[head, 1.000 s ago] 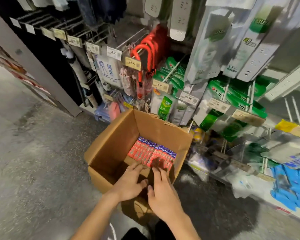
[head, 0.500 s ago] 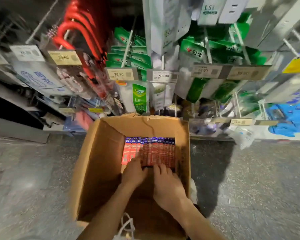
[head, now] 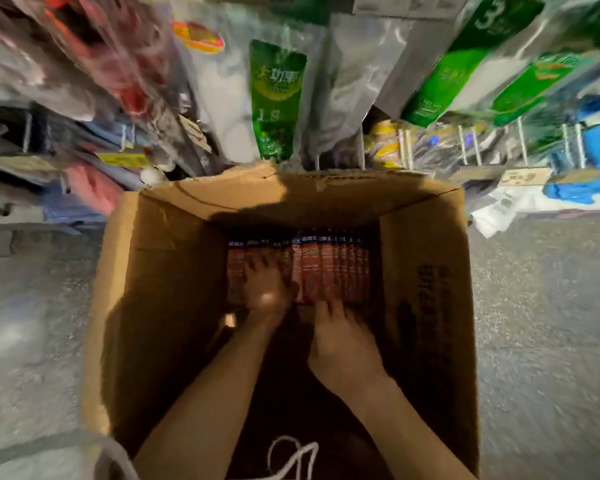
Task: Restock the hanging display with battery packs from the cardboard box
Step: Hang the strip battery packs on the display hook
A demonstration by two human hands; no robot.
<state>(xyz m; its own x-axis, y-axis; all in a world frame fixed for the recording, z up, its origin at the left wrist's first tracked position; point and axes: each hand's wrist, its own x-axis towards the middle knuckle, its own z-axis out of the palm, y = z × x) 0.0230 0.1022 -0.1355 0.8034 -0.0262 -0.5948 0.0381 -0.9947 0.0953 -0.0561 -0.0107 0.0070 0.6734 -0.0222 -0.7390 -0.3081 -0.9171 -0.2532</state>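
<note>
Risk: the row is looking tightly packed, so yanking a bunch may be dragging neighbours out and spilling them. Cardboard box (head: 174,271) is holding one row of battery packs (head: 329,268) at its far end, under the hanging display (head: 278,105). Left hand (head: 265,296) and right hand (head: 340,348) are touching the row side by side. Blur is hiding any grip.

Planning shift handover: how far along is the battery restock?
Done: nothing visibly; the row of battery packs fills the far end of the cardboard box. In hand: left hand rests on the packs, right hand touches their near edge. Left: lifting packs out, hanging them on the blurred display.
</note>
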